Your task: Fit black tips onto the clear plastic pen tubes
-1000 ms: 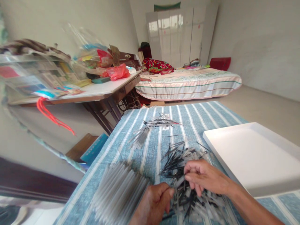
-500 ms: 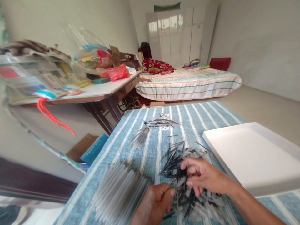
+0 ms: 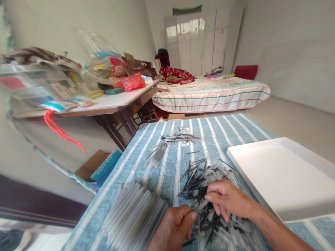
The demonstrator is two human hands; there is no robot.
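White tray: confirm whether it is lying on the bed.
No, the white tray lies on the blue striped cloth, beside the pile of loose strips.

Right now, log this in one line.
Left hand: holds translucent piece | Right hand: at other end | Beneath: loose pile | Beside: white tray

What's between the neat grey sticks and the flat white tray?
In the head view: left hand, right hand and a messy heap of thin black and whitish strips.

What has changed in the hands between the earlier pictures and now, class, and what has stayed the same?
The right hand's thumb and forefinger, apart half a second ago, have closed together at the pale strip's far end. The left hand still grips its near end; the tray hasn't moved.
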